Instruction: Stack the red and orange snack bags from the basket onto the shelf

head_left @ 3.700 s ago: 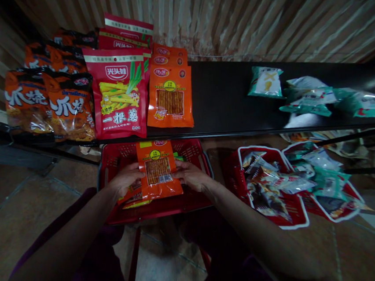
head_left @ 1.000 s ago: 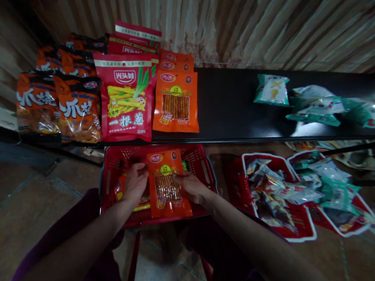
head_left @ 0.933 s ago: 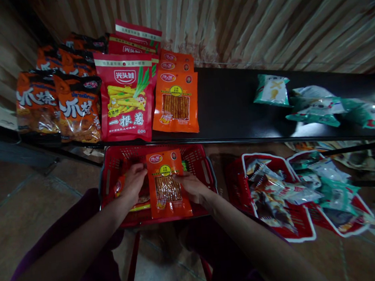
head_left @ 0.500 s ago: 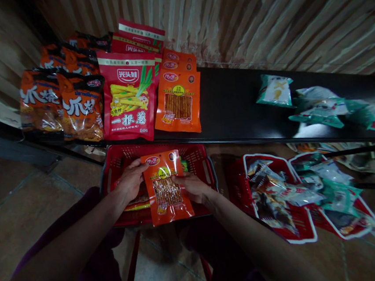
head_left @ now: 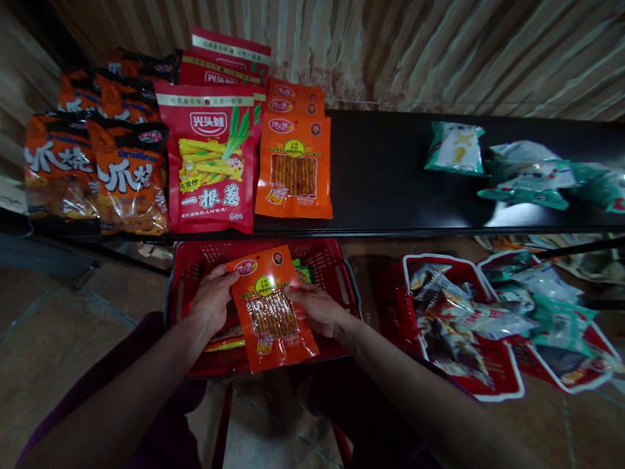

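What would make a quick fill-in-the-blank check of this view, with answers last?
The left hand and right hand hold an ____ packet. The bag picturing green onions is mostly ____. The two right-hand baskets have ____ rims. The shelf is ____.

Missing words: orange; red; white; black.

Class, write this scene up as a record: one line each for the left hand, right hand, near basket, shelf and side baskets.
Left hand: holds orange packet by its left edge
Right hand: holds its right edge
Near basket: red, more packets inside
Shelf: black; left to right, orange-and-black bags, red packets, orange packets, green-and-white bags
Side baskets: two, red, white-rimmed, holding bags
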`<state>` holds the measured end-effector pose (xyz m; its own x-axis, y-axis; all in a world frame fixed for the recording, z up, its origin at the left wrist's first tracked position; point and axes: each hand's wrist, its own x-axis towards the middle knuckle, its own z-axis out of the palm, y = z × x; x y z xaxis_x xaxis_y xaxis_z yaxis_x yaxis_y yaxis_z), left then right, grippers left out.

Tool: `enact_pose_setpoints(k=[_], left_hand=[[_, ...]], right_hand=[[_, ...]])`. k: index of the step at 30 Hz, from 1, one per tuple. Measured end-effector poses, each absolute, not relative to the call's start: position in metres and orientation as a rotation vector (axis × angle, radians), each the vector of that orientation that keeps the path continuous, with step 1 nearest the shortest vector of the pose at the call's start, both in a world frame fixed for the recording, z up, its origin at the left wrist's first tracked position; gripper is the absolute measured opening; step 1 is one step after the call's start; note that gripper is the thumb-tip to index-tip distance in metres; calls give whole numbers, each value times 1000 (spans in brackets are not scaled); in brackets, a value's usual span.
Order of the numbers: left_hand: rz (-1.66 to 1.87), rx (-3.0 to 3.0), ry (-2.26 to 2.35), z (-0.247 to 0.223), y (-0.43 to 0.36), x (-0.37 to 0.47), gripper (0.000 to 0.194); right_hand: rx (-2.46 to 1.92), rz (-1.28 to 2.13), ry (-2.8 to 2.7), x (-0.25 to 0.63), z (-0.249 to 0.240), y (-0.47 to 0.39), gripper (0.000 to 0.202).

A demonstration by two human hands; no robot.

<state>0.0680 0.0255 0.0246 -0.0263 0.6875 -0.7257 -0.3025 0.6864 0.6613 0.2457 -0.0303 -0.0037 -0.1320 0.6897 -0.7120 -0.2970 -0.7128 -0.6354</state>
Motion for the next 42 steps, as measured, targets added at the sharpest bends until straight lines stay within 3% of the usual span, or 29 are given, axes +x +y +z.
enact_pose_setpoints(k=[7,24,42], left_hand=[[807,355,1365,22,27,66,12],[560,484,1337,14,25,61,16],[389,493,1312,21,19,66,19]], right_hand=[[-1343,1959,-176,238,5,-26,17],[-1395,1907,-11,240,2,-18,32],[-1374,1900,37,245,15,-10,30]])
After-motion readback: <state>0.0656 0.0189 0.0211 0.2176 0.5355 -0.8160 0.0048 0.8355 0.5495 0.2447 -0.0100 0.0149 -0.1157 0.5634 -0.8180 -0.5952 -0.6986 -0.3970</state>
